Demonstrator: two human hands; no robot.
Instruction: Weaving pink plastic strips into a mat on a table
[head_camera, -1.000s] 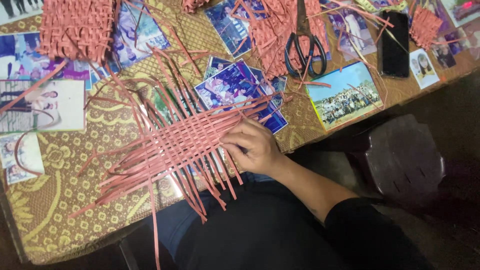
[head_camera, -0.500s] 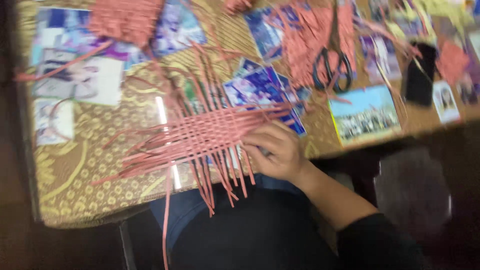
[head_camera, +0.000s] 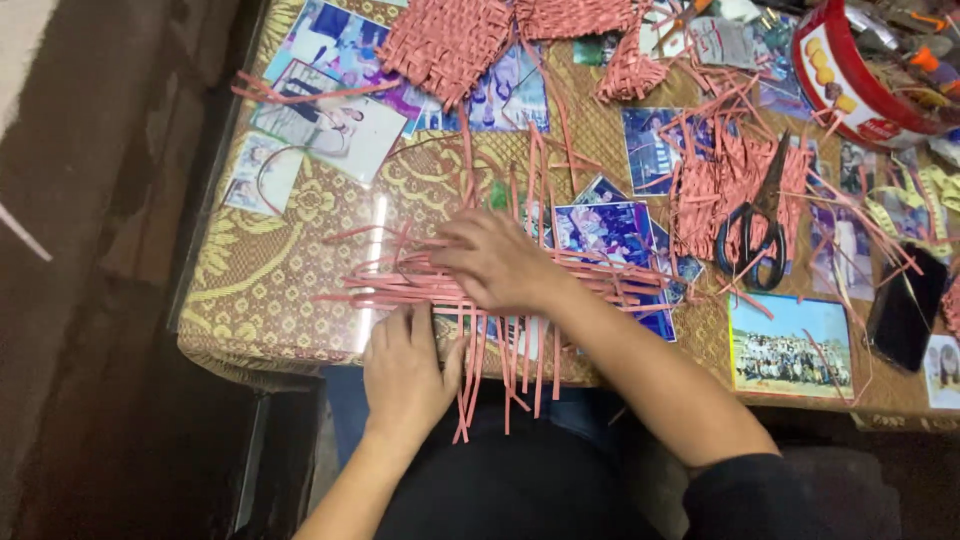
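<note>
Pressing one woven mat (head_camera: 500, 290): left hand (head_camera: 405, 375), right hand (head_camera: 497, 262).

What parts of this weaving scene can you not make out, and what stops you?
Head view:
- Middle of the woven paper strips: under the right hand.
- Strips' near edge: under the left hand.
- Red tin: cut off by the top and right edges.
- Faces in the photos: too small.
- Scissors tips: lost among loose strips.

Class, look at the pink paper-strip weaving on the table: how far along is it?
Done: two finished woven mats lie at the table's far edge. In hand: the right hand presses flat on a partly woven mat while the left hand steadies its near edge. Left: long loose strip ends dangle unwoven and untrimmed; scissors lie untouched.
</note>
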